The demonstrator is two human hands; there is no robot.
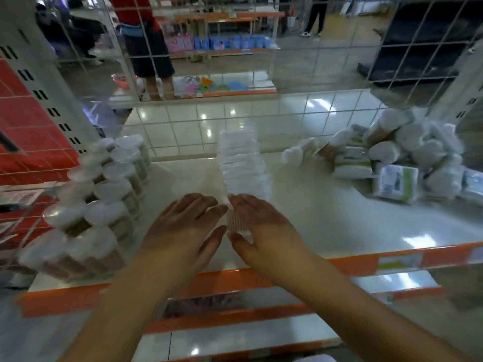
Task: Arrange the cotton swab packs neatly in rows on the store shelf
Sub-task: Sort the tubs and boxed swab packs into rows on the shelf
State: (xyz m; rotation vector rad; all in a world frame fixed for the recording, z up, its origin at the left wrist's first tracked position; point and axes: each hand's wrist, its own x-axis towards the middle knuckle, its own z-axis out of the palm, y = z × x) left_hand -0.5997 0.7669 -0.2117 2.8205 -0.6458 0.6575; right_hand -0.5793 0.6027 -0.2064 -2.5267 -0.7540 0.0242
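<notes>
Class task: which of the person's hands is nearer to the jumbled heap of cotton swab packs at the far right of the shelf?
The right hand. It lies mid-shelf, left of the heap; the left hand lies farther left.

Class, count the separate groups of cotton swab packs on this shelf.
3: tidy rows at the left, a line down the middle between both hands, and a loose heap at the right. Some packs may be hidden.

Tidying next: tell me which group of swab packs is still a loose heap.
The right-hand pile: packs lie tumbled, while the left group stands in rows.
</notes>
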